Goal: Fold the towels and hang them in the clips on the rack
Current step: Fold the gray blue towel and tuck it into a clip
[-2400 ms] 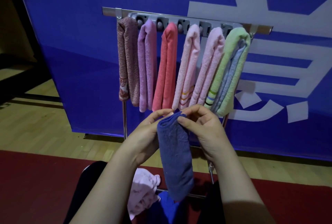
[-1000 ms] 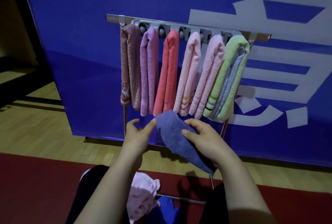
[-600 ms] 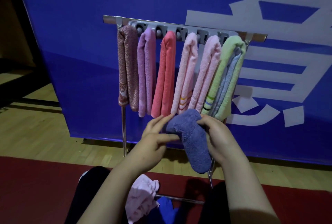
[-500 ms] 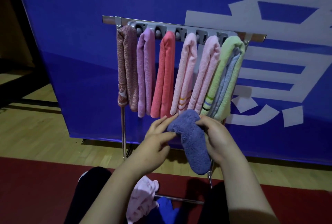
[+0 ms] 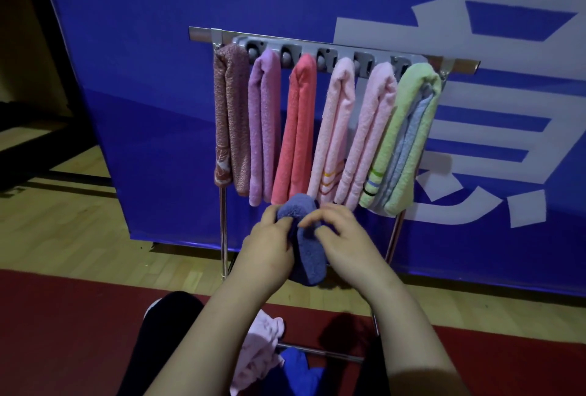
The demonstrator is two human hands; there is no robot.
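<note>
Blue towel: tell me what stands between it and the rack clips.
Left hand and right hand hold the blue towel. The coral towel and pink towel hang between it and the clips. A free clip is not apparent.

Folded blue towel [image 5: 309,256], upright, near side of rack [image 5: 203,34]; six folded towels [image 5: 298,129] hang side by side from its clips [image 5: 287,54].
</note>
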